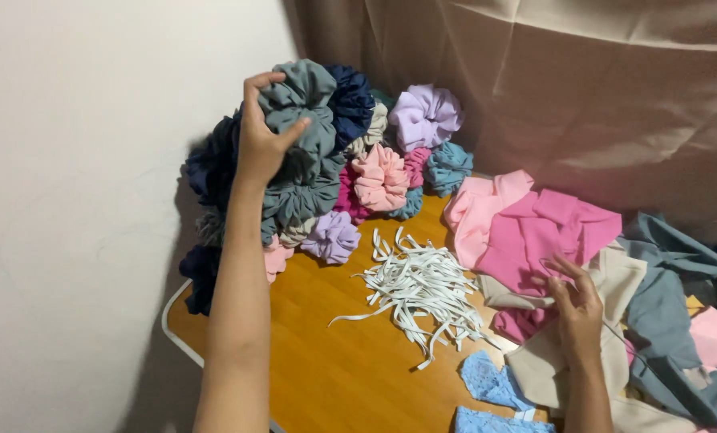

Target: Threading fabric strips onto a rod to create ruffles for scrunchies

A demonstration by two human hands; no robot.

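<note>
A grey-green scrunchie (pixel 298 120) is gripped by the left hand (pixel 262 136) at about eleven o'clock, at the top of a heap of scrunchies (pixel 374 172) piled against the white wall (pixel 78 200); the fingers are curled over its upper edge and the thumb is pressed against its front. Navy, lilac, pink, teal and beige scrunchies are seen packed around it, all touching.

The right hand (pixel 575 309) is found at about four o'clock, laid on a beige fabric strip (pixel 551 353); its fingers are spread apart, and whether the cloth is pinched cannot be told. Just above it, at two o'clock, pink fabric pieces (pixel 535 232) are heaped, and grey-blue fabric (pixel 671 297) lies at three o'clock.

At the centre of the wooden table (pixel 326 361) a loose bundle of white elastic strips (pixel 423 293) is spread, well apart from both hands. Light blue lace pieces (pixel 491 385) are placed at five o'clock, near the right wrist. A beige curtain (pixel 575 88) is hung behind, at one o'clock.
</note>
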